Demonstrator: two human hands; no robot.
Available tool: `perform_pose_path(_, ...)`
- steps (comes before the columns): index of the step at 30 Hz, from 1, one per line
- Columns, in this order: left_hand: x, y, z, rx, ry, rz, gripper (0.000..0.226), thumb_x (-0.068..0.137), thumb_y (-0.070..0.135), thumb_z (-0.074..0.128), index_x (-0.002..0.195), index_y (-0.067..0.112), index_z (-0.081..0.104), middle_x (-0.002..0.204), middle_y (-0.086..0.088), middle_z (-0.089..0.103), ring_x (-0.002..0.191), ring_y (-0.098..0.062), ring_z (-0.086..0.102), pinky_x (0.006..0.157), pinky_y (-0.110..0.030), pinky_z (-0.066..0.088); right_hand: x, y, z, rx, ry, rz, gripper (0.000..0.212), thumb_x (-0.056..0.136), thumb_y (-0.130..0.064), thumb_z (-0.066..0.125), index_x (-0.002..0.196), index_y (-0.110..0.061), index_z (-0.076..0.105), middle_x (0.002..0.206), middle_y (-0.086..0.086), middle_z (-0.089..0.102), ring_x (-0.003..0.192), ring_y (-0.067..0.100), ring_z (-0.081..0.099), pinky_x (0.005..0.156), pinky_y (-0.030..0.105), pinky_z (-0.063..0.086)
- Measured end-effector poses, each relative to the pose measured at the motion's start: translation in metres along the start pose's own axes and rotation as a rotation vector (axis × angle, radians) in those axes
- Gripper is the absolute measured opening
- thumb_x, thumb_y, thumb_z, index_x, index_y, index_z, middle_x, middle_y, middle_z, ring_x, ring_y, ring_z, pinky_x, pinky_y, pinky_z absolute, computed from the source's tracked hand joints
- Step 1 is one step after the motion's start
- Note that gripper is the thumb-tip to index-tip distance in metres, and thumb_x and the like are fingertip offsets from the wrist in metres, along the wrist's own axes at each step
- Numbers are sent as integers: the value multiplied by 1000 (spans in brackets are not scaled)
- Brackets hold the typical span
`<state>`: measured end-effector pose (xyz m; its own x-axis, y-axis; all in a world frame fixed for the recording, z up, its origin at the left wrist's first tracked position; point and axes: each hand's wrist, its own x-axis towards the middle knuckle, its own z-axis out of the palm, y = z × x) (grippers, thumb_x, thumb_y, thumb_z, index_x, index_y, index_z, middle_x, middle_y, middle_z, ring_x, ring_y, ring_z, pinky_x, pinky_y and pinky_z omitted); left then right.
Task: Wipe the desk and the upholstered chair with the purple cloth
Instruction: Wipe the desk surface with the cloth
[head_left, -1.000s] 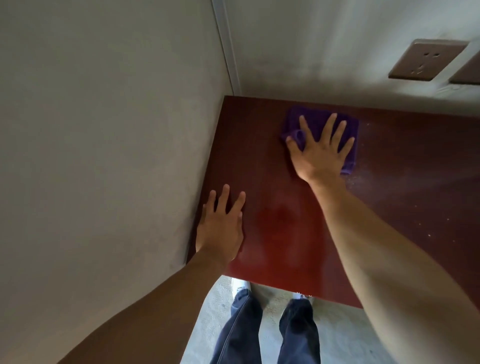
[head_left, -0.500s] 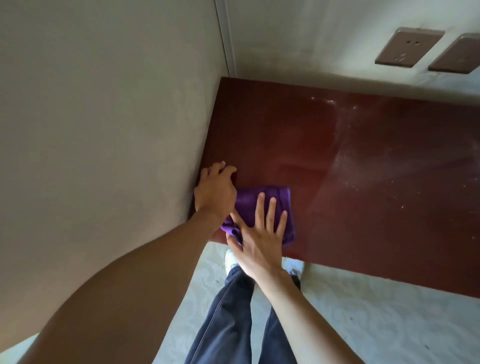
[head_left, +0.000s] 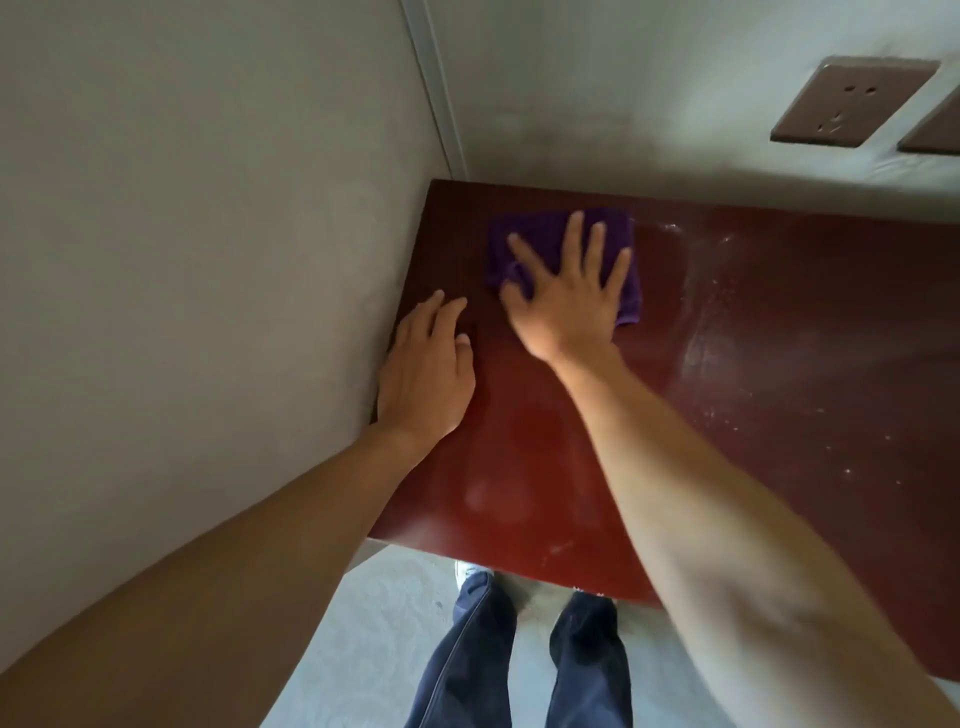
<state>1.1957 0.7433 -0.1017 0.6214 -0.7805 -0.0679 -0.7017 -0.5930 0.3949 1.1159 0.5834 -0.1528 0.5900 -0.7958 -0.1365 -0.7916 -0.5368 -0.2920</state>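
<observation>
Grey walls (head_left: 208, 260) seen meeting in corner. Dark red counter (head_left: 779, 338) set into that corner, dusty streaks seen toward right. Right hand (head_left: 569, 299) pressed flat on purple cloth (head_left: 530, 234), fingers spread wide, nothing gripped; cloth laid near far left corner of counter. Left hand (head_left: 423, 374) rested palm-down at counter's left edge by wall, fingers loosely extended, holding nothing. Two wall sockets (head_left: 852, 101) mounted above counter, second cut off. Dark trousers (head_left: 467, 654) seen below, possibly pale shoe at toe.
</observation>
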Motion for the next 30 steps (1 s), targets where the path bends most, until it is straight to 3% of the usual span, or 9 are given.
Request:
perform_pose_path(5,12,36,30,45,-133,34,50,103,28,40,153,27,36,165,-7,24,153,-29,18,122,-47,26,38,138,-49,-56,5,286,73,83,-73,19,154,-58,22,173,11,0,158,37,-4,123,65,-5)
perform_pose_path(8,19,58,47,95,-221,63,51,104,30,36,154,36,29,168,-5,15,155,-31,9,123,-53,19,19,180,-60,-8,-51,304,70,85,-71,18,154,-60,17,173,6,-7,158,35,-10,124,64,-6)
perform_pose_path(15,30,69,46,144,-314,35,52,102,25,39,151,41,35,167,0,19,153,-34,14,120,-60,21,-113,116,-31,-37,-11,134,66,86,-58,41,152,-53,36,172,13,10,157,42,7,123,65,10)
perform_pose_path(20,31,66,28,36,-448,27,50,103,19,37,151,32,40,168,-3,18,154,-32,10,122,-57,19,-212,58,1,-7,-50,44,67,86,-57,51,151,-55,35,173,13,8,158,42,1,123,66,7)
perform_pose_path(24,-2,61,14,124,-438,9,52,101,21,39,152,33,39,168,-4,14,154,-32,9,121,-58,22,-277,24,17,17,-86,-49,65,88,-59,54,151,-55,37,172,14,7,158,42,1,122,67,12)
perform_pose_path(30,-21,55,13,100,-461,-8,56,101,17,39,154,36,34,169,-1,12,155,-32,6,120,-60,20,-284,34,18,12,-109,-104,62,89,-60,52,149,-58,37,173,8,5,159,37,4,123,65,14)
